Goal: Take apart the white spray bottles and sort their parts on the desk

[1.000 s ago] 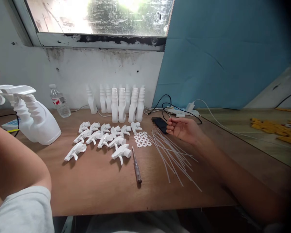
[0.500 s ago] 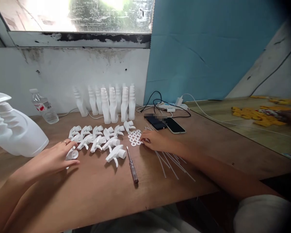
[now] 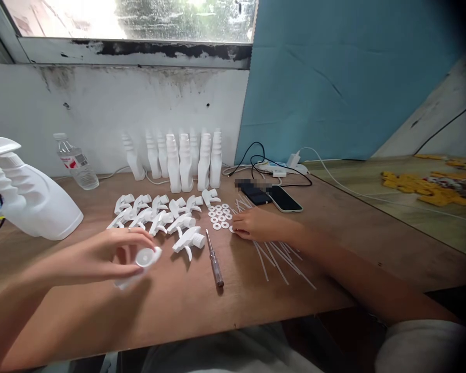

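My left hand (image 3: 112,254) grips a white trigger spray head (image 3: 145,257) above the table, its round cap opening facing me. My right hand (image 3: 252,225) rests at the edge of a cluster of white ring washers (image 3: 219,216), with fingertips pinched on one washer (image 3: 232,229). Thin clear plastic tubes (image 3: 275,259) lie fanned out beneath that hand and wrist. Between my hands lie a screwdriver with a clear handle (image 3: 215,267) and one separate spray head (image 3: 189,241). Behind them, several more spray heads (image 3: 161,221) lie in two rows.
Several white bottles (image 3: 185,163) stand along the wall. A large white spray bottle (image 3: 42,199) and a water bottle (image 3: 77,166) are at the left. Phones (image 3: 285,199), cables and a power strip (image 3: 279,168) sit at the back right. Yellow pieces (image 3: 411,184) lie on another surface beyond, near a blurred hand.
My left hand has lifted a spray head off the table and brought it rightward, toward me. My right hand has drawn a washer slightly away from the cluster. The view has shifted slightly.
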{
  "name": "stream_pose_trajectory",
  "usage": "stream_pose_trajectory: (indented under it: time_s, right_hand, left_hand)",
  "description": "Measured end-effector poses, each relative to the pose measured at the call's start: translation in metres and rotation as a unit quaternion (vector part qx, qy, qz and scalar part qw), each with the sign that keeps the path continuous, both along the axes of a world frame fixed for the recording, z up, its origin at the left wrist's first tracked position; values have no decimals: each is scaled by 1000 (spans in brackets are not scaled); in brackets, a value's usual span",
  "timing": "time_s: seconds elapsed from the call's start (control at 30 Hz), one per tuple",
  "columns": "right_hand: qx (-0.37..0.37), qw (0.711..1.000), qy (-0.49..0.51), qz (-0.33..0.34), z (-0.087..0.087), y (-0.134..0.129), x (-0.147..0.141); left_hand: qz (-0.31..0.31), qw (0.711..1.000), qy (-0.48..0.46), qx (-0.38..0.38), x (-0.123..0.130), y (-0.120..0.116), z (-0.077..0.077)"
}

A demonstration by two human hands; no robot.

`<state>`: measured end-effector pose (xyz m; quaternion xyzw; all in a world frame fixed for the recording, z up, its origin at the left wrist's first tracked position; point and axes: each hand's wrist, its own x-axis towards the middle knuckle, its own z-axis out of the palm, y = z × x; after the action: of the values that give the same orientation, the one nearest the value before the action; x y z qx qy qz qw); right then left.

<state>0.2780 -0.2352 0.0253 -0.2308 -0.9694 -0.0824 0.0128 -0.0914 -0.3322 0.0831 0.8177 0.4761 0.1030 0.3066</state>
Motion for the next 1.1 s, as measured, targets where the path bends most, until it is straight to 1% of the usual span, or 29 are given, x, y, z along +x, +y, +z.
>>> stream_pose_trajectory:
  time_s: [0.07, 0.1, 0.13, 0.23, 0.33, 0.43, 0.5, 0.6, 0.7, 0.77, 0.87, 1.0, 1.1]
  right_hand:
    - [36, 999, -9, 10, -2, 0, 0]
    - [46, 999, -6, 12, -3, 1, 1]
    - [54, 998, 4, 15, -3, 2, 2]
    - [68, 995, 64, 26, -1, 3, 5]
    - [48, 981, 181, 47, 3, -7, -2]
    - [13, 945, 311, 98, 4, -31, -21]
    - [23, 924, 357, 138, 2, -48, -35]
    - [56, 914, 355, 188, -3, -64, -50]
    - [100, 903, 340, 243, -8, -67, -54]
    - [115, 895, 342, 261, -12, -66, -54]
    - [100, 897, 342, 260, -14, -64, -53]
    - [87, 910, 302, 269, -14, -65, -51]
    - [80, 910, 309, 264, -14, -65, -51]
  left_hand:
    - [-84, 989, -63, -101, 24, -1, 0]
    - [-110, 981, -93, -128, 36, 0, -3]
    - [-125, 975, -123, -136, 48, 1, -8]
    - [-135, 961, -202, -129, 76, 5, -30]
    - [-101, 957, -252, -105, 89, 4, -55]
    - [-76, 954, -274, -96, 92, 1, -70]
    - [-69, 952, -284, -93, 91, -1, -73]
    - [-60, 950, -294, -85, 91, -2, -74]
    - [-54, 951, -293, -77, 94, -3, -74]
    - [-52, 953, -291, -74, 96, -4, -74]
    - [-54, 952, -295, -64, 98, -7, -76]
    - [-45, 949, -308, -47, 96, -11, -82]
    - [-62, 949, -308, -35, 93, -13, -86]
